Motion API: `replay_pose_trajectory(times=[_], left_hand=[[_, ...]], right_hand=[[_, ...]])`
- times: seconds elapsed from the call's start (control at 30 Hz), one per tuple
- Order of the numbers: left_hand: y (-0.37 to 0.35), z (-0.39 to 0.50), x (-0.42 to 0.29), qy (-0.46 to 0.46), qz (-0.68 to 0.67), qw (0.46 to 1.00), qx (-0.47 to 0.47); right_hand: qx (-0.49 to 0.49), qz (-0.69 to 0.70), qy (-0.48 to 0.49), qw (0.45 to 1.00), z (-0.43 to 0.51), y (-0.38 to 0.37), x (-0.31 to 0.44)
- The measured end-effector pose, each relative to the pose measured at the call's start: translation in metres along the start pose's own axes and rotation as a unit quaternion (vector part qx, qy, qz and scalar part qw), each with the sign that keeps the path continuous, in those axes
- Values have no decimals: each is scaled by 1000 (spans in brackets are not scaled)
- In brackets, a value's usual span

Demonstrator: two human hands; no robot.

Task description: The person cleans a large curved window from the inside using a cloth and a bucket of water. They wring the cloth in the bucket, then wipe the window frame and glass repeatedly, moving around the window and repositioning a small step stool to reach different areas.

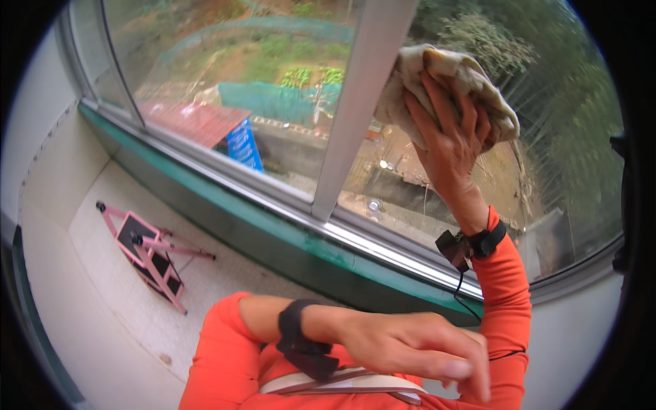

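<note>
My right hand is raised against the right-hand window pane, fingers spread over a crumpled, stained beige cloth. It presses the cloth near the vertical aluminium window frame bar. Across the front of my body lies my left hand, loosely bent, with nothing visible in it. Its fingertips hang near my right orange sleeve; whether they touch it cannot be made out. Each wrist wears a black strap with a small dark device, the left strap and the right strap.
A pink folding step stool with black treads stands on the pale floor at left. A green-painted sill runs below the aluminium sliding track. A thin black cable hangs from the right wrist device. Outdoors are a garden and a reddish roof.
</note>
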State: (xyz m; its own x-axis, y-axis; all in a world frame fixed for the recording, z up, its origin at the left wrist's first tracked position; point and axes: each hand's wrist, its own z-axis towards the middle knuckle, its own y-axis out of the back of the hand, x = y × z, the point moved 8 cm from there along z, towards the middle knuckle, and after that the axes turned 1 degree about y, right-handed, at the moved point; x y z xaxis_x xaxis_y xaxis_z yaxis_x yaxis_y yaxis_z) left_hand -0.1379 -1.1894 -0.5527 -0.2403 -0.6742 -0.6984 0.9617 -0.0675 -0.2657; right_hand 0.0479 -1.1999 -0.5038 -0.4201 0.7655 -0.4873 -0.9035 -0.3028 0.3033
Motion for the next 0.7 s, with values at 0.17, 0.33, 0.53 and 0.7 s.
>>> replay_pose_trajectory(times=[0.17,0.33,0.53,0.7], left_hand=[[-52,76,53,-58,199,977,51],[-79,106,94,-98,207,967,111],[-86,122,123,-110,179,969,131],[-82,131,133,-114,139,974,136]], right_hand=[[153,95,51,982,-135,-56,82],[357,175,149,906,-256,-104,160],[323,234,70,914,-242,-87,137],[55,125,37,990,-107,-4,42]])
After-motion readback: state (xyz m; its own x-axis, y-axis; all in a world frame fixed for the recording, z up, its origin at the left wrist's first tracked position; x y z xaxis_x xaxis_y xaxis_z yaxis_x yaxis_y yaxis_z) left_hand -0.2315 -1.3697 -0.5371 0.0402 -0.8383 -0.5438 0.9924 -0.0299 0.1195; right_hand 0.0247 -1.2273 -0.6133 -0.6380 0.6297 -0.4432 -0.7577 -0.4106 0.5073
